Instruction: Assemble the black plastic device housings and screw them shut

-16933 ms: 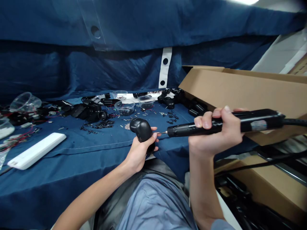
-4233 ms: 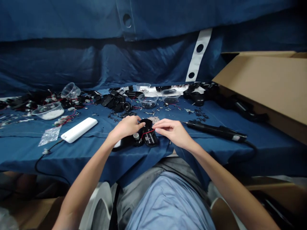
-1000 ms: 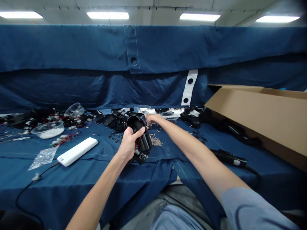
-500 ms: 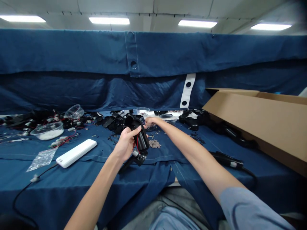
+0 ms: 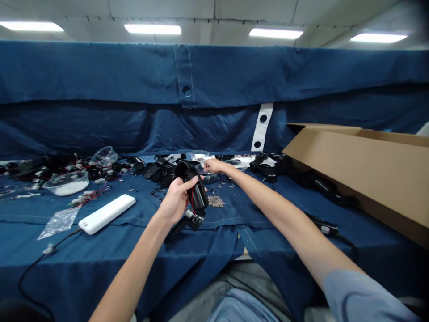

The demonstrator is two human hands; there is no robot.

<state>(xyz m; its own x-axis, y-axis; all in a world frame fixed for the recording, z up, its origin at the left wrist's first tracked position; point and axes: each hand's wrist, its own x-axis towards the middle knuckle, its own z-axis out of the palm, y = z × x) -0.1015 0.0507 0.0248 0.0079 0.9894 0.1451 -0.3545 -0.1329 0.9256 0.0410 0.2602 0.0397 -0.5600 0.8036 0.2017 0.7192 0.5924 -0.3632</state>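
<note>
My left hand is closed round a black plastic housing with a round open end at its top left. A red wire runs down from the housing to a small silver and black motor hanging below. My right hand is stretched out to the far side, its fingers curled together just above a clear plastic bowl; whatever they pinch, if anything, is hidden. Between the arms lies a pile of small screws on the blue cloth.
Black plastic parts crowd the back. On the left are a clear bowl of white stuff, a white power bank with a cable, and a plastic bag. A black corded tool and a cardboard box are at right.
My right hand has moved slightly up and to the right, away from the housing, over the bowl. My left hand and the housing have stayed nearly still.
</note>
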